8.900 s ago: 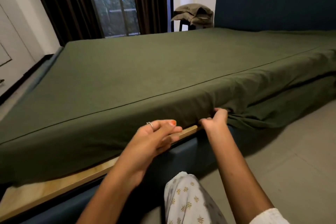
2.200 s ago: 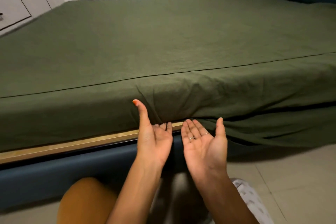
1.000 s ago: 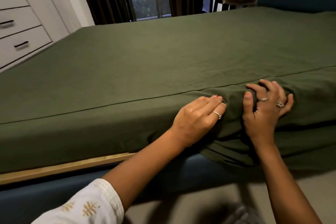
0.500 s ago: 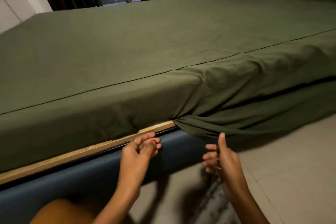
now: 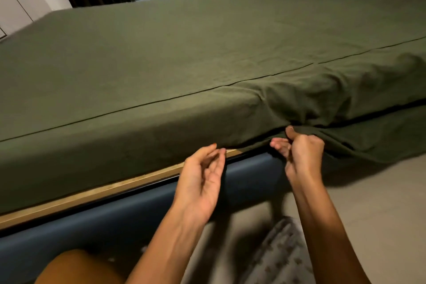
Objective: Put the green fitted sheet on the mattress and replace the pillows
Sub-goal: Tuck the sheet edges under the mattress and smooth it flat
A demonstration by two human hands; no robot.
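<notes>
The left hand [image 5: 200,175] hovers loose-fingered, holding nothing, just below the bed's wooden ledge [image 5: 92,193]. The right hand [image 5: 302,152] pinches the green fitted sheet [image 5: 207,53] at its hanging hem. Best to pull the hem taut and push it under the mattress. Bare floor [image 5: 368,203] gives room rightward.

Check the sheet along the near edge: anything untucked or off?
Yes. The green sheet lies tucked left of the hands, above the bare wooden strip. Right of the right hand, which grips it, the hem hangs bunched over the bed frame.
</notes>
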